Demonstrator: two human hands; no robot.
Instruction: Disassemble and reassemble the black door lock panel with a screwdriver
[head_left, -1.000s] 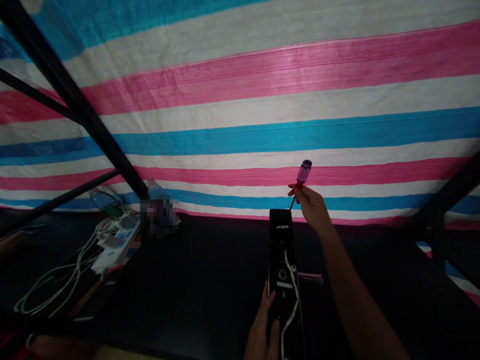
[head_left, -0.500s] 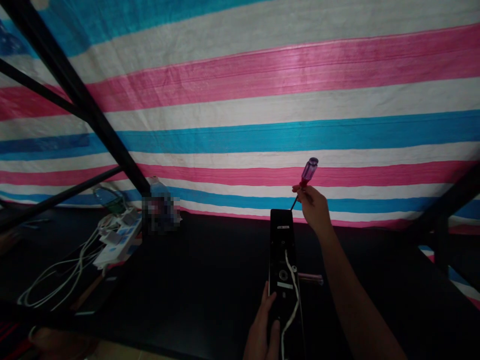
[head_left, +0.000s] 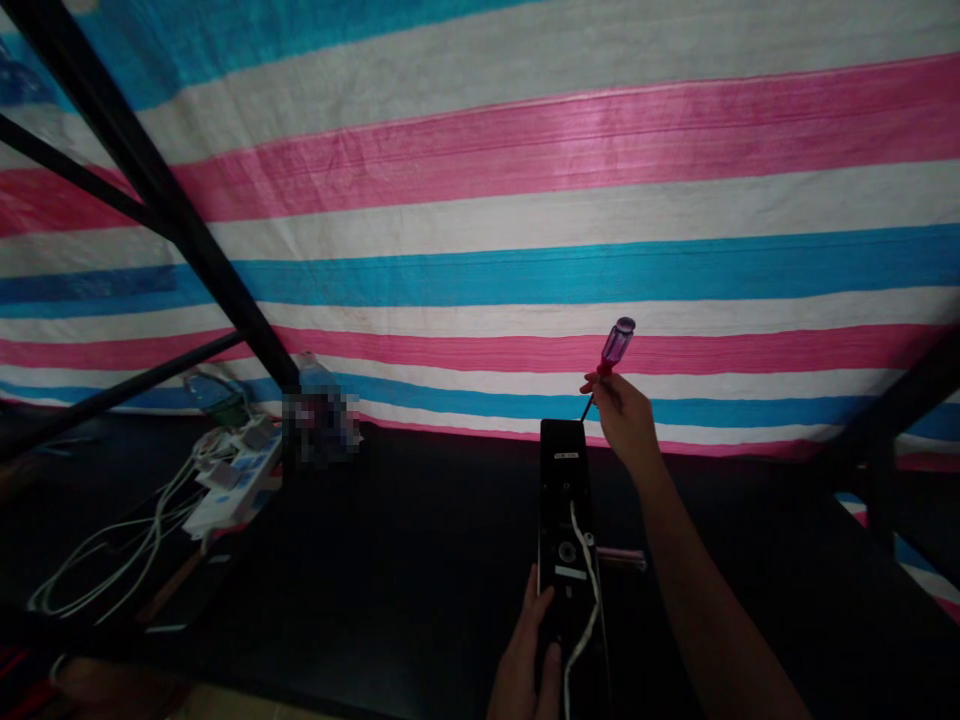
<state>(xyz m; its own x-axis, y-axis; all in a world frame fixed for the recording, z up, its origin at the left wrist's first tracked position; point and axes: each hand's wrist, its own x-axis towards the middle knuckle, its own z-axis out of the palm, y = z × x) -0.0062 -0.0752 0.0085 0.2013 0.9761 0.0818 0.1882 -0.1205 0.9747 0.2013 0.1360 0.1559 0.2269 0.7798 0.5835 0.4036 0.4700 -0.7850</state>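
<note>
My right hand pinches a screwdriver just below its clear purple-and-red handle, which points up. The screwdriver's thin dark shaft slants down to the top right corner of a long black door lock panel; whether the tip sits in a screw is too small to tell. A twisted white cable runs down the panel's face from a small hole. From the panel's right side sticks out a shiny lever handle. My left hand grips the panel's lower left edge, fingers and thumb on its face.
The panel is over a black tabletop. To the left lie a white power strip with plugs, looped white cables and a dark flat object. A black metal post slants in front of striped sheeting. Part of a person shows at lower left.
Almost nothing differs. The screwdriver and my right hand have shifted very slightly left; my left hand and the panel stay put.
</note>
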